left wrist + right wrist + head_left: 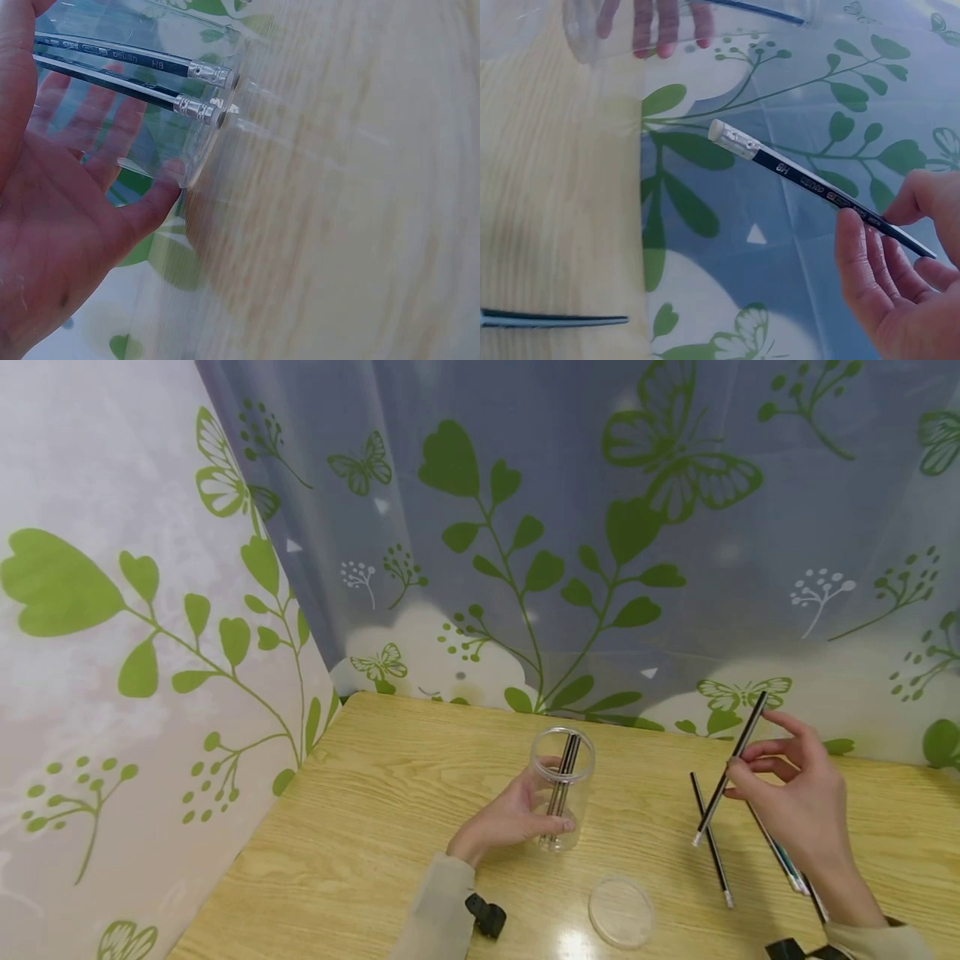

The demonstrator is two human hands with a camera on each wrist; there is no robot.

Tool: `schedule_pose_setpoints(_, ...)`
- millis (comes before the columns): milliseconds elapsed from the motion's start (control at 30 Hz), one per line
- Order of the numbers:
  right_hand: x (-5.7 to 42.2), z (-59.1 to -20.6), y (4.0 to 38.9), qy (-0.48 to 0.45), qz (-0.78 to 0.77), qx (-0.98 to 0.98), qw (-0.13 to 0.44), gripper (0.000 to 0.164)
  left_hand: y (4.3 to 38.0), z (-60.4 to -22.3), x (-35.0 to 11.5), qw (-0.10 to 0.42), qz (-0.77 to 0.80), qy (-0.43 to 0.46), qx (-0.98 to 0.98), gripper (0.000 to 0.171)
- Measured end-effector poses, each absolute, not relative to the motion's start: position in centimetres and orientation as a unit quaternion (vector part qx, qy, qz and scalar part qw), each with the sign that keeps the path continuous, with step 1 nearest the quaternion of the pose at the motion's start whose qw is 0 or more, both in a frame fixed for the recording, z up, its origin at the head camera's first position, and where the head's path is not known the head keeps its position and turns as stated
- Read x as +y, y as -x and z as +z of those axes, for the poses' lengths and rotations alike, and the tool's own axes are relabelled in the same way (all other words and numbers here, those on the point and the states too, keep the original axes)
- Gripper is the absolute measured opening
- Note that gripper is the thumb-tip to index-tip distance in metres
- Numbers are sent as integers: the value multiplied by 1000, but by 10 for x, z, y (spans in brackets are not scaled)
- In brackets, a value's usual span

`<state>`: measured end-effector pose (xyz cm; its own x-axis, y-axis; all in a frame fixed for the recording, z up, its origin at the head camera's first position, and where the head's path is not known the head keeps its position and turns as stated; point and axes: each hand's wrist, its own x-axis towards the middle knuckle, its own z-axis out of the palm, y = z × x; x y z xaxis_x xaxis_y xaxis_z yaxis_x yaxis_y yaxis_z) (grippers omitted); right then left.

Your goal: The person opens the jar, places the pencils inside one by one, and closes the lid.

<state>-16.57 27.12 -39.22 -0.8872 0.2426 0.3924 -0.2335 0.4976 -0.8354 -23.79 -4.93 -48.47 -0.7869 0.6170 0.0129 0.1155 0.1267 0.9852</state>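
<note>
My left hand (510, 814) grips a clear cylindrical jar (582, 802), thumb across its near side. Several dark pencils (564, 777) stand inside it, leaning slightly. Their silver-banded eraser ends (196, 112) lie at the jar's bottom in the left wrist view. To the right, my right hand (806, 802) pinches a black pencil (738, 756) between thumb and fingers, above the table. It is tilted, eraser end down and toward the jar; HB lettering shows on this pencil (802, 176) in the right wrist view.
A round clear lid (621, 912) lies on the wooden table (360, 827) in front of the jar. Another dark pencil (711, 843) lies below the raised one, and more pencils (780, 853) are partly hidden by my right hand. Behind the table hangs a patterned curtain (555, 635).
</note>
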Motion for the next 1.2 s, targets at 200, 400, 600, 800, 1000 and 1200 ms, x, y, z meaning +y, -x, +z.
schedule_pose_setpoints(200,265,-380,165,1,528,-805,270,73,237,-485,-50,209,611,-256,720,76)
schedule_pose_setpoints(400,260,-368,167,2,585,-762,278,74,237,-486,-50,211,612,-255,718,77)
schedule_pose_setpoints(600,253,-358,172,-14,616,-732,290,74,237,-486,-50,212,615,-252,716,77)
schedule_pose_setpoints(800,246,-349,175,-40,645,-704,295,72,236,-486,-50,213,616,-248,717,79)
schedule_pose_setpoints(1000,239,-340,178,-61,675,-670,302,71,237,-485,-51,211,615,-247,718,81)
schedule_pose_setpoints(1200,229,-334,181,-82,700,-638,312,72,238,-485,-50,211,618,-248,715,82)
